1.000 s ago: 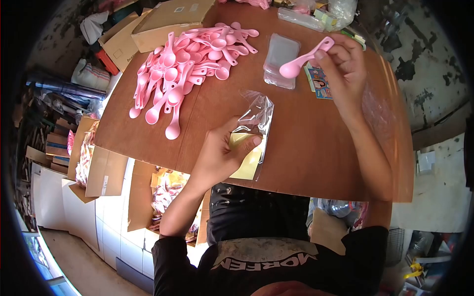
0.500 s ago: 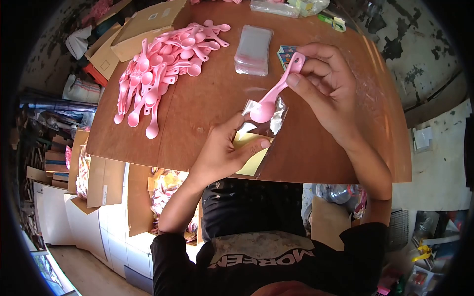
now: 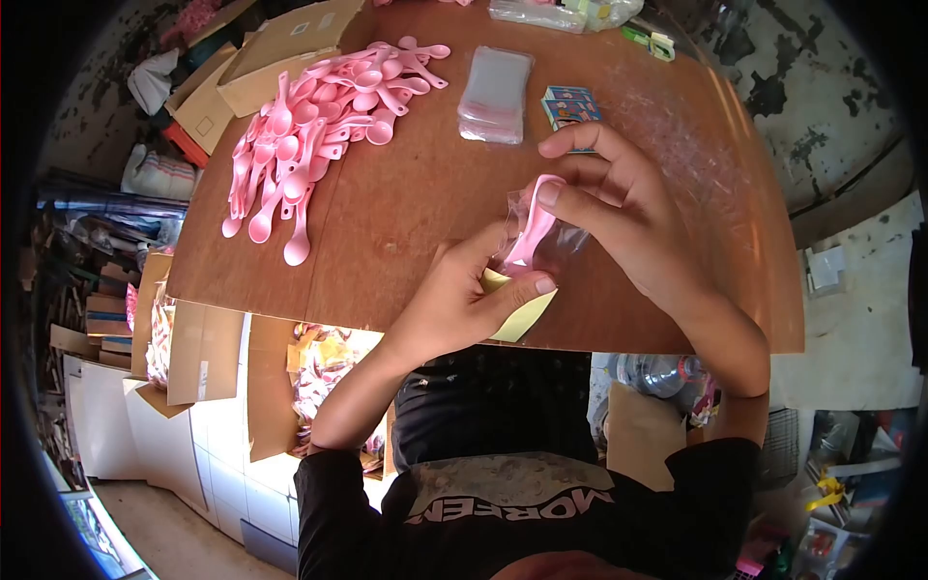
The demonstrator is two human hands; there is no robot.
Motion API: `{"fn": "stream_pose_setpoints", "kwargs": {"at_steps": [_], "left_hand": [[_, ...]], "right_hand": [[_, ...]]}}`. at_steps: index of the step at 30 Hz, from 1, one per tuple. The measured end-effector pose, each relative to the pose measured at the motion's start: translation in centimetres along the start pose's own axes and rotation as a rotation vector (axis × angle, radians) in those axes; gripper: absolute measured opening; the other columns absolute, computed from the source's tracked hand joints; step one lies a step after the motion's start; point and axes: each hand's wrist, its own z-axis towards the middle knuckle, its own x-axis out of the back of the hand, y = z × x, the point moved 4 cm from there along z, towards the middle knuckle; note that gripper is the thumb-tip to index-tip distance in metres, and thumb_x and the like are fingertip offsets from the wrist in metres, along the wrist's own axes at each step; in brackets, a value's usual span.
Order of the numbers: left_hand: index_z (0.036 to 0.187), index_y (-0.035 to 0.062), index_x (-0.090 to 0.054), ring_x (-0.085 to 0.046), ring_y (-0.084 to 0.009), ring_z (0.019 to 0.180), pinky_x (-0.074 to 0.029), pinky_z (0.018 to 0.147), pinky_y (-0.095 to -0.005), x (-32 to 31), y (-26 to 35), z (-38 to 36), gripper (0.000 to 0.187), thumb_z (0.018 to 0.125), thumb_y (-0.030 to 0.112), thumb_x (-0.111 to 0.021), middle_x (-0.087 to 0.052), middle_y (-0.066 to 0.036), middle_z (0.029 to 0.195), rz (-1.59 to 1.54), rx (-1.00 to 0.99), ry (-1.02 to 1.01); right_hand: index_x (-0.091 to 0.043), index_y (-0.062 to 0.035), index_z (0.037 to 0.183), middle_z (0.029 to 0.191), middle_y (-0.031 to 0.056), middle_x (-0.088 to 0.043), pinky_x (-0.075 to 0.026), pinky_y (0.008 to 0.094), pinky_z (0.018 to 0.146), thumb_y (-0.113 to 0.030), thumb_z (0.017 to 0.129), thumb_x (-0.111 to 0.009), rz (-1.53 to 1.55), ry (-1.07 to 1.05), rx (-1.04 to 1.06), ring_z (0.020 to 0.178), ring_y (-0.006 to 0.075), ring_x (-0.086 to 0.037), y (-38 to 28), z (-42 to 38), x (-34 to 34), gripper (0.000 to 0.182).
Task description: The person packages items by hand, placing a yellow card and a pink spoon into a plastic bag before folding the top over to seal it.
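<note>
My right hand (image 3: 614,208) pinches the handle end of a pink spoon (image 3: 534,232) between thumb and finger. The spoon's bowl end is down inside a clear plastic bag (image 3: 570,240). My left hand (image 3: 464,295) grips that bag near the table's front edge, together with a yellow card (image 3: 525,317) in it. Part of the spoon's bowl is hidden by the card and my left fingers. A heap of pink spoons (image 3: 300,135) lies to the left on the brown table (image 3: 387,222). Beyond my hands lies a stack of clear bags (image 3: 495,92).
Small printed cards (image 3: 570,104) lie just beyond my right hand. A cardboard box (image 3: 295,48) stands behind the spoon heap. Open boxes with packed items (image 3: 329,372) stand below the table's front edge. A green-handled tool (image 3: 650,42) lies at the far right.
My right hand has moved down and toward me, and the spoon has gone from above the bag's mouth to inside it. The printed cards now show more fully.
</note>
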Motion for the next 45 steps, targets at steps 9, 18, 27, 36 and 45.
{"fn": "stream_pose_setpoints", "kwargs": {"at_steps": [9, 18, 27, 36, 45], "left_hand": [[0.126, -0.0017, -0.05, -0.062, -0.0171, 0.104, -0.047, 0.091, -0.031, 0.2, 2.3, 0.0, 0.056, 0.08, 0.015, -0.076, -0.066, -0.013, 0.107, 0.009, -0.282, 0.21], [0.112, -0.0042, -0.059, -0.063, -0.0137, 0.09, -0.049, 0.083, -0.0273, -0.4, 0.8, 0.0, 0.032, 0.085, 0.01, -0.07, -0.067, -0.009, 0.097, -0.122, -0.06, 0.105], [0.102, -0.0056, -0.062, -0.063, -0.0112, 0.085, -0.05, 0.078, -0.0253, -0.6, 0.6, -0.2, 0.022, 0.087, 0.008, -0.069, -0.068, -0.008, 0.092, -0.131, -0.015, 0.151], [0.102, -0.0055, -0.062, -0.063, -0.0106, 0.084, -0.049, 0.077, -0.025, -1.0, 0.6, -0.1, 0.02, 0.087, 0.006, -0.068, -0.068, -0.007, 0.091, -0.177, -0.018, 0.16], [0.137, -0.0023, -0.036, -0.049, -0.0226, 0.123, -0.037, 0.104, -0.0372, -0.4, -0.1, -0.4, 0.069, 0.08, 0.01, -0.074, -0.048, -0.017, 0.134, -0.11, -0.155, 0.191]], "right_hand": [[-0.048, -0.0004, 0.118, 0.1, 0.0085, -0.063, -0.048, 0.0236, 0.078, 0.005, 0.082, -0.06, -0.141, 0.164, 0.277, 0.093, 0.0127, -0.06, -6.6, -1.0, 2.0, 0.038], [-0.057, 0.0006, 0.106, 0.092, 0.0068, -0.066, -0.051, 0.0218, 0.076, 0.002, 0.078, -0.069, -0.05, 0.123, 0.349, 0.087, 0.0105, -0.063, -5.2, 0.3, 2.2, 0.03], [-0.061, 0.0021, 0.097, 0.085, 0.0082, -0.066, -0.051, 0.0244, 0.071, -0.001, 0.08, -0.062, 0.0, 0.142, 0.414, 0.081, 0.0118, -0.064, -4.2, 0.2, 2.2, 0.017], [-0.061, 0.002, 0.099, 0.088, 0.0079, -0.067, -0.051, 0.0228, 0.069, -0.004, 0.084, -0.063, 0.04, 0.175, 0.363, 0.079, 0.0099, -0.063, -3.7, 0.0, 3.0, 0.017], [-0.06, 0.0021, 0.104, 0.094, 0.0076, -0.065, -0.054, 0.0221, 0.074, 0.004, 0.082, -0.063, 0.004, 0.194, 0.455, 0.082, 0.0108, -0.063, -5.4, 0.8, 3.9, 0.023]]}}
